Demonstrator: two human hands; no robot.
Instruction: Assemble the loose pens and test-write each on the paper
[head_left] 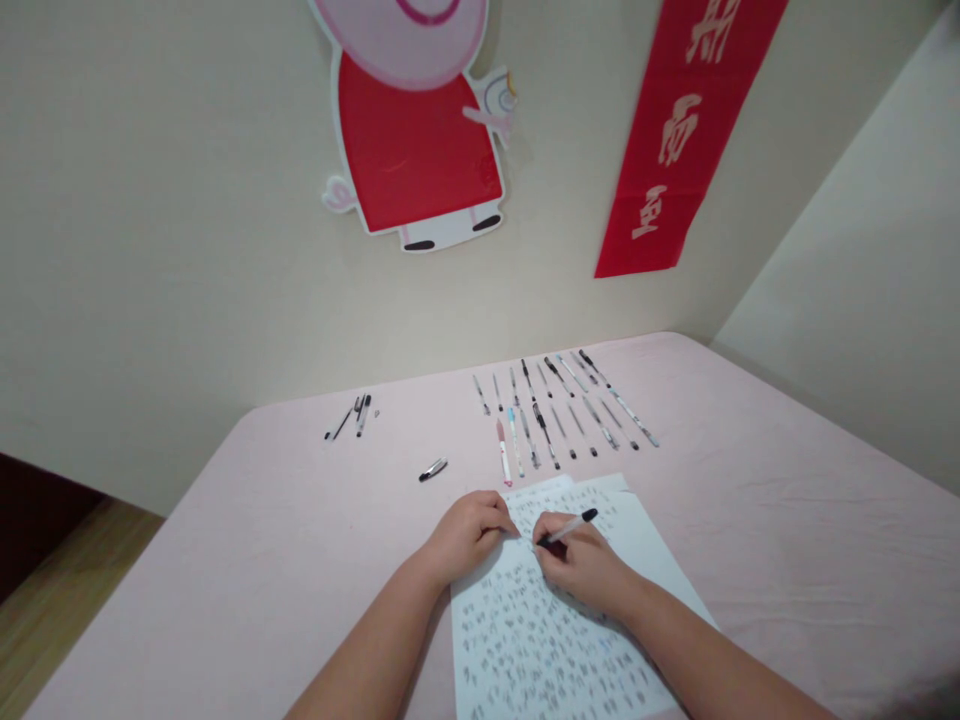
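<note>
My right hand is closed around a pen with a clear barrel and black ends. Its tip end points down at the written sheet of paper, and its back end sticks up to the right. My left hand rests on the upper left part of the paper, its fingers lying on the sheet and pointing toward the pen. Dark handwriting in rows covers much of the page. Another sheet's edge shows at the top. Beyond my left hand lies a black and silver pen cap.
Two rows of pens stretch across the back of the table, among them a pink and white pen. A small group of pen parts lies at the back left. A pink cloth covers the table, which meets the wall.
</note>
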